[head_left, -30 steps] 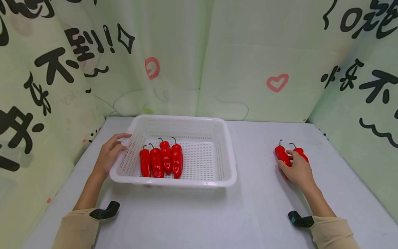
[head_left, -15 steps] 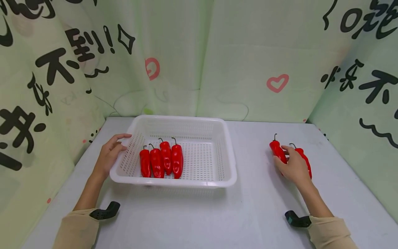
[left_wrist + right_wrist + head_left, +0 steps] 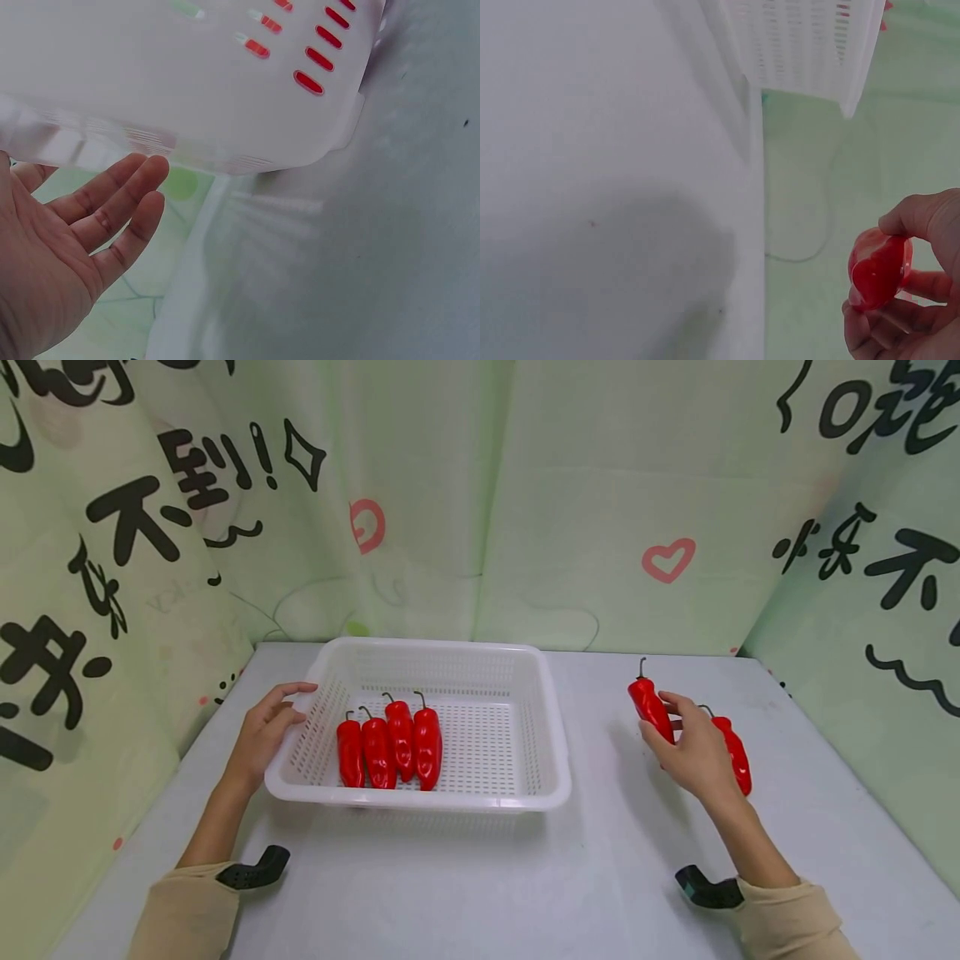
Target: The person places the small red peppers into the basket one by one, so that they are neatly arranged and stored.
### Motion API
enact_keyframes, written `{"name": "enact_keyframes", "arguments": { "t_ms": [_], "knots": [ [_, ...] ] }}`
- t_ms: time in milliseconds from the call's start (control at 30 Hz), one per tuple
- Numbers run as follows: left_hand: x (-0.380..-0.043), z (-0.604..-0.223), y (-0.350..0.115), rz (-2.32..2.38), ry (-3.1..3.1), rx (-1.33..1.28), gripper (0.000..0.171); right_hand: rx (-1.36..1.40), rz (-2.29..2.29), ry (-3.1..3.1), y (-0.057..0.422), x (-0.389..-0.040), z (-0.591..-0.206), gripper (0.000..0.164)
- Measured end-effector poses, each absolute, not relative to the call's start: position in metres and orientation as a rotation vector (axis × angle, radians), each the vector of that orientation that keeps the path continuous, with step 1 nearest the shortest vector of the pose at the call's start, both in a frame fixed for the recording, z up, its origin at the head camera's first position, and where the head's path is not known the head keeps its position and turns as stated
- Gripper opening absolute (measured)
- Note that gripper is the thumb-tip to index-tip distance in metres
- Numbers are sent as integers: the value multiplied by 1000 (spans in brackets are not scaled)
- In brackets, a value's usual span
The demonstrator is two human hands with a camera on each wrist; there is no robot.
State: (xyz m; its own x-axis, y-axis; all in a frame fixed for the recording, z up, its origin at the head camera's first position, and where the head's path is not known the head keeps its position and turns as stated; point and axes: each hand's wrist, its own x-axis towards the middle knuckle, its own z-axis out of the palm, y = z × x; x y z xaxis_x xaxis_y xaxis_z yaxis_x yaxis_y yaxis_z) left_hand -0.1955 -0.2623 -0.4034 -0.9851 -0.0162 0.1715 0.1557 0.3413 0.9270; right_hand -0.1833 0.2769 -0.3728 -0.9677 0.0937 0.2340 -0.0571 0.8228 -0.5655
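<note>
My right hand pinches a red chili pepper between thumb and fingers, stem up, raised over the table right of the basket. In the right wrist view that held pepper shows its rounded lower end. Behind the hand lies another red pepper, partly covered by it. My left hand rests against the left side of a white perforated basket. In the left wrist view, its fingers are extended at the basket's wall. Several red peppers stand side by side in the basket's left half.
A white-covered table carries everything. Pale green curtains with black writing and pink hearts enclose its back and sides. A black wrist device is on the left sleeve, another black device on the right.
My right hand has lifted one pepper and carried it left and away from me. The other pepper on the right is now more exposed. My left hand and the basket have stayed put.
</note>
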Motion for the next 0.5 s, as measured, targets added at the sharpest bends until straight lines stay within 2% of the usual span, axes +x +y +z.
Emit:
{"name": "enact_keyframes", "arguments": {
  "t_ms": [500],
  "knots": [
    [-195,-403,-262,-1705,-2475,-101,45,107,881,-2679,243,-180,-352,79]
  ]
}}
